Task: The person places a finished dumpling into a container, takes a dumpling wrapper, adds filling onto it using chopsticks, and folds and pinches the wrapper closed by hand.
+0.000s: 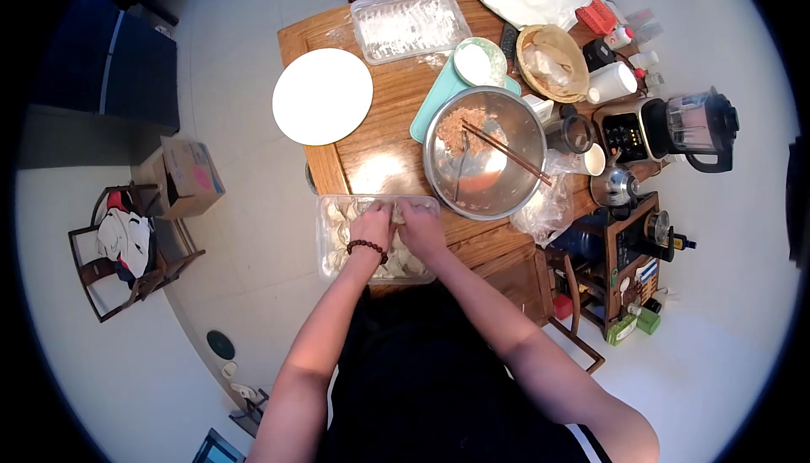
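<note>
Along the near edge of the tabletop [381,138], a clear plastic tray [321,248] holds pale dumplings [339,217]. Above it, the left hand [372,227] and right hand [419,227] are close together, fingers curled downward; whether they grip a dumpling, I cannot tell. Beyond, to the right, chopsticks [510,154] rest in a steel bowl [506,197] with pink minced filling [458,128]; farther left lies a round white disc [322,96].
</note>
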`<action>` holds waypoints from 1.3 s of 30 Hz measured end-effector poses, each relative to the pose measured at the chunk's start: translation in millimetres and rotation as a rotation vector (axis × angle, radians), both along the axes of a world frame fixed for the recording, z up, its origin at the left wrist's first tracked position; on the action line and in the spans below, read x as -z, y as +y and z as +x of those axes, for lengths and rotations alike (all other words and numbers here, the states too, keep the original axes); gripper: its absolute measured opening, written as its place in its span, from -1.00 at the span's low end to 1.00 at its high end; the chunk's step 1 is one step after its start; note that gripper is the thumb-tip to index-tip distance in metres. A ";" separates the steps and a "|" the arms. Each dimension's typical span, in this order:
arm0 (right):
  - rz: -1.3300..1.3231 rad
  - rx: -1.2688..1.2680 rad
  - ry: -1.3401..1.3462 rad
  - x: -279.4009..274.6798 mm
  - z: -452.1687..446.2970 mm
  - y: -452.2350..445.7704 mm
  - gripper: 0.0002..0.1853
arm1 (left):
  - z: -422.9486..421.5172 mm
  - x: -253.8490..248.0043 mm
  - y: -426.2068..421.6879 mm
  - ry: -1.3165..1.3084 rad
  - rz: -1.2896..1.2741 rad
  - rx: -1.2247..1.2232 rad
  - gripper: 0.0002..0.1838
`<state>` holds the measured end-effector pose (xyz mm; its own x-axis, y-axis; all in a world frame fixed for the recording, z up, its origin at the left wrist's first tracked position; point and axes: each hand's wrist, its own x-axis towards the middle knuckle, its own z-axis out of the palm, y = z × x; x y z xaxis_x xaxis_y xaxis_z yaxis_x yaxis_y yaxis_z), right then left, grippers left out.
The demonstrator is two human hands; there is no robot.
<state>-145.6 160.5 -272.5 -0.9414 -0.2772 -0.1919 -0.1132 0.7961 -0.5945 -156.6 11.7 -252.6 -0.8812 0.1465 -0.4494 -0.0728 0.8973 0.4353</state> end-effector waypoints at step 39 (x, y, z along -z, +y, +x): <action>0.148 -0.013 0.230 -16.6 -86.5 368.3 -0.55 | -8.1 -134.5 257.9 0.167 0.568 -0.351 -0.78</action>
<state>-232.0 528.8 -255.9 -0.9614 -0.2748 -0.0129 -0.2430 0.8701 -0.4288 -164.7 269.6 -118.1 -0.9703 0.0125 -0.2416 -0.2086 0.4620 0.8620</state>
